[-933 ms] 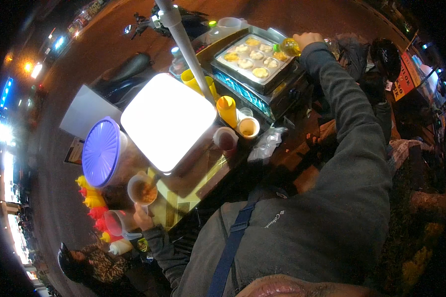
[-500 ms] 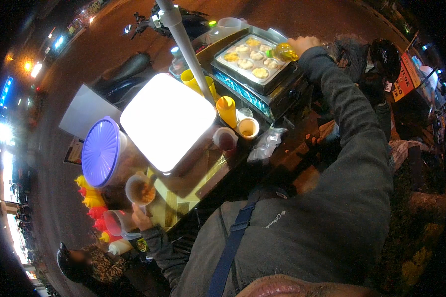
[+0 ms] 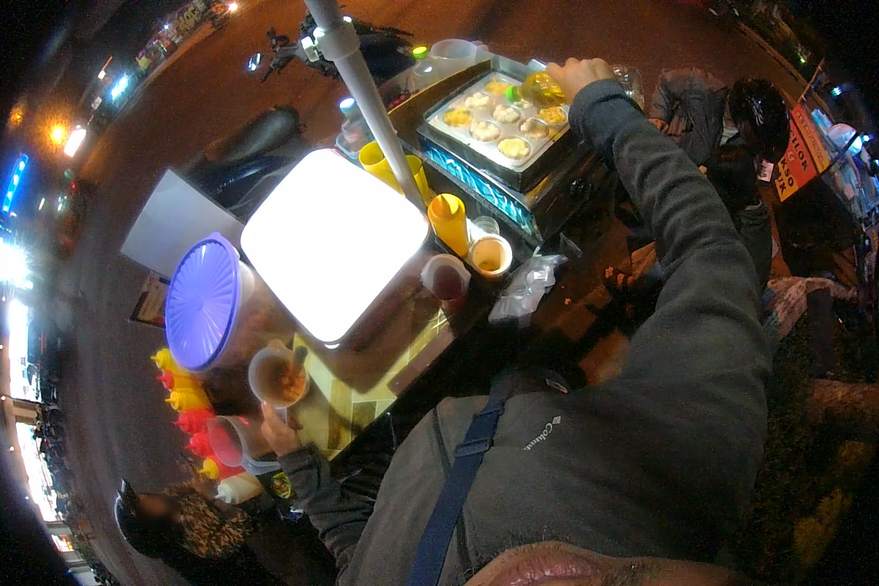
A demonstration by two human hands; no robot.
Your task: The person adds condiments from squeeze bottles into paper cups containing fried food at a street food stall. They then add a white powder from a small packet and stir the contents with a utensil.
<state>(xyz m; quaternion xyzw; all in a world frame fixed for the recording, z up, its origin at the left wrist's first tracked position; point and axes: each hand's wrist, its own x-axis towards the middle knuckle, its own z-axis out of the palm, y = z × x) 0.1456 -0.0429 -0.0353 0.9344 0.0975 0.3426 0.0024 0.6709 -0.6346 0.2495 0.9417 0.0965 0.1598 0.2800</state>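
We see golden yellow in the green-capped bottle [image 3: 544, 91], silvery grey on the pan [image 3: 510, 130] and purple on the ribbed lid [image 3: 202, 301]. Our sleeve [image 3: 674, 205] is charcoal, our strap [image 3: 459, 479] navy; the counter [image 3: 337, 396] shows yellow with paler rectangular patches.

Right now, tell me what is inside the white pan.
The white pan holds pale and yellow food in round wells. The bottle in the right hand blocks part of its upper right, hiding anything behind; the food's underside cannot be seen.

Your sleeve [image 3: 669, 205] is matt, wrinkled cloth; your bottle [image 3: 544, 89], glossy clear plastic; the purple lid [image 3: 203, 303], ridged plastic.
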